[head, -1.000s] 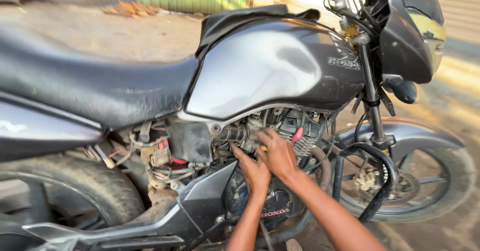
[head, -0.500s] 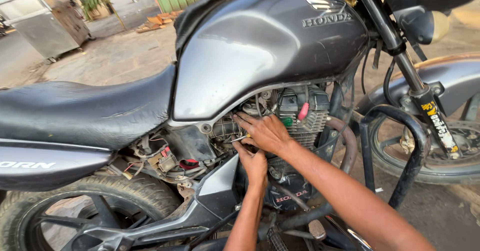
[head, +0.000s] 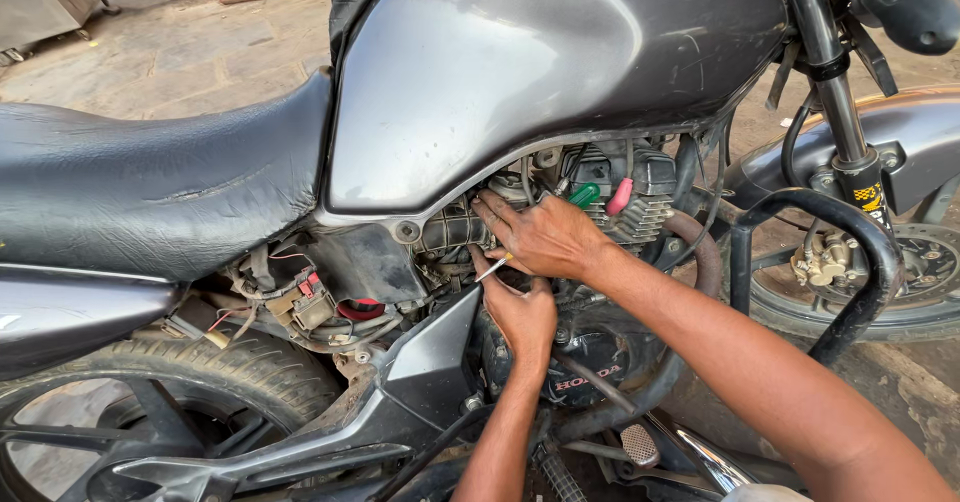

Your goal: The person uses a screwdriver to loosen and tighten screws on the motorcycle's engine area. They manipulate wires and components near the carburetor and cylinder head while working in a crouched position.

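Right hand [head: 545, 237] covering part of the engine [head: 630, 202], left hand [head: 520, 312] fingertips vanishing behind it, thin tool [head: 494, 267] mostly hidden, rear wheel [head: 150, 392] cut off.
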